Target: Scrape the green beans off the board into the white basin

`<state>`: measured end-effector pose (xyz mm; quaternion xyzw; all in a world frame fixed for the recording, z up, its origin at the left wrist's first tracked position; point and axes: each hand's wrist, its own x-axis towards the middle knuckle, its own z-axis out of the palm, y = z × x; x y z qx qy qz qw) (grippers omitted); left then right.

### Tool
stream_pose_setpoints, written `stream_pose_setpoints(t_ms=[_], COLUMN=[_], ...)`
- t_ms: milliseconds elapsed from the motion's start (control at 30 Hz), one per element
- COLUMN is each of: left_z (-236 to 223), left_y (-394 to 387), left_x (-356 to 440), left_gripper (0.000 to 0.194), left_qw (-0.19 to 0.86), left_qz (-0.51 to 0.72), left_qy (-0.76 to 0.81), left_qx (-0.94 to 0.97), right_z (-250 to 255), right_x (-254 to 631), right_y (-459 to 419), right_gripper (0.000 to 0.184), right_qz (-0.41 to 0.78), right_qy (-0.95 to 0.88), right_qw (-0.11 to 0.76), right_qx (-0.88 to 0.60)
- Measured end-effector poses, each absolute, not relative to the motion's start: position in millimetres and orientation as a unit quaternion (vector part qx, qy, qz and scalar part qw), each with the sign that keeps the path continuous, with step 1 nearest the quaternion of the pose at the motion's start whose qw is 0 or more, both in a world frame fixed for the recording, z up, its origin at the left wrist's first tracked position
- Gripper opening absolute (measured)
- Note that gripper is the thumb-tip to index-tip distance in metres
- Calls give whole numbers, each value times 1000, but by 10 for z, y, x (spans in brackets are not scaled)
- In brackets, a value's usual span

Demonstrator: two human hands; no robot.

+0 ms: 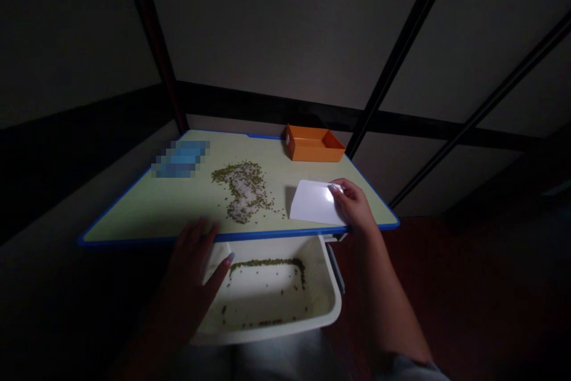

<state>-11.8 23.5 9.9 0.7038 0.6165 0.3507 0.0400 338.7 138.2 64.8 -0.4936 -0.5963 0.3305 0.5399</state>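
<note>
My right hand grips the right side of a flat white scraper, thumb on top, low over the front right of the table. To its left a loose heap of small green beans mixed with white grains is spread on the pale tabletop. My left hand is at the front edge, fingers apart and holding nothing visible. It overlaps the left part of a white plastic bin below the table, where green beans line the bottom edges. In the dark, I cannot tell whether it touches the bin.
An orange open box stands at the back right of the table. A blurred-out blue patch lies at the back left. The table has a blue rim, and a panelled wall rises behind it.
</note>
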Motion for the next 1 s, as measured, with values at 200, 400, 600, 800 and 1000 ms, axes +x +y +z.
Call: stream_pose_setpoints(t_ms=[200, 400, 600, 800, 1000], left_z=[106, 117, 106, 78, 96], left_y=[238, 251, 235, 239, 241], left_x=[-96, -104, -115, -111, -109], left_gripper=[59, 63, 64, 61, 62], left_qw=[38, 46, 46, 29, 11], left_qz=[362, 355, 351, 359, 346], left_qy=[620, 622, 619, 614, 615], left_qx=[695, 696, 701, 702, 708], right_z=[660, 640, 616, 637, 632], right_x=[3348, 3352, 3363, 3357, 3340], right_y=[1343, 1371, 1403, 1387, 1386], right_gripper=[38, 35, 33, 32, 34], right_qz=[336, 301, 266, 264, 283], right_qy=[-595, -599, -585, -578, -593], right_qw=[527, 535, 547, 565, 559], right_qx=[-505, -514, -537, -526, -506])
